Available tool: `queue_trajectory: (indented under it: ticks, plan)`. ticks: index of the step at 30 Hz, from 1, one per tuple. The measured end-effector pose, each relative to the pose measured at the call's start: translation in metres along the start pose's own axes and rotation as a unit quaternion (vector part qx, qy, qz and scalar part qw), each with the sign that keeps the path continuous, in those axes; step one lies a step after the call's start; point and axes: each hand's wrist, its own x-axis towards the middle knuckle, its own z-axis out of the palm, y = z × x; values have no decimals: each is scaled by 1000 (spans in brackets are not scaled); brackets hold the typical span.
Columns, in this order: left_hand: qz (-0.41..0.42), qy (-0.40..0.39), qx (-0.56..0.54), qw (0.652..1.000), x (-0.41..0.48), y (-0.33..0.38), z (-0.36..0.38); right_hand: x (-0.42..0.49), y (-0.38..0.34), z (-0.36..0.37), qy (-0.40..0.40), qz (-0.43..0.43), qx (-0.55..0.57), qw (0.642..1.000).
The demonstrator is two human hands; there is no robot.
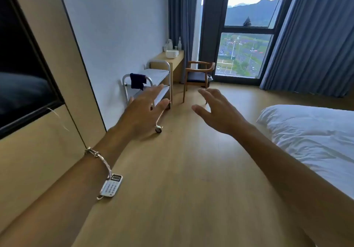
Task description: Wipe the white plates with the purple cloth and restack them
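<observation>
A stack of white plates (pixel 171 53) sits on a wooden desk (pixel 162 57) far across the room, against the left wall. The purple cloth (pixel 137 81) hangs over the handle of a metal trolley (pixel 162 74) in front of the desk. My left hand (pixel 144 110) is stretched out in the air with straight, spread fingers and holds nothing. My right hand (pixel 216 108) is held out the same way, fingers relaxed and empty. Both hands are well short of the trolley and the plates.
A wooden chair (pixel 199 78) stands right of the desk by the window. A bed with white bedding (pixel 310 137) fills the right side. A kettle and bottle (pixel 179 43) stand at the desk's back. Wooden floor (pixel 191 170) runs between wall and bed.
</observation>
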Motion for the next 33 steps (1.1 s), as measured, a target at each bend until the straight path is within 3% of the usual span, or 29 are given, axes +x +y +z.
queue_trajectory:
  ticks: [6, 17, 23, 33]
  plan:
    - [-23, -2, 15, 1000, 60, -51, 4, 69, 7, 48, -29, -3, -14, 999]
    - [10, -32, -42, 999, 261, -124, 32, 234, 53, 73, 0, 53, -63, 997]
    - [23, -53, -43, 997, 332, -139, 49, 300, 92, 82, 17, 81, -69, 994]
    - [36, -42, -1, 998, 479, -201, 107, 451, 186, 142, 31, 46, -34, 998]
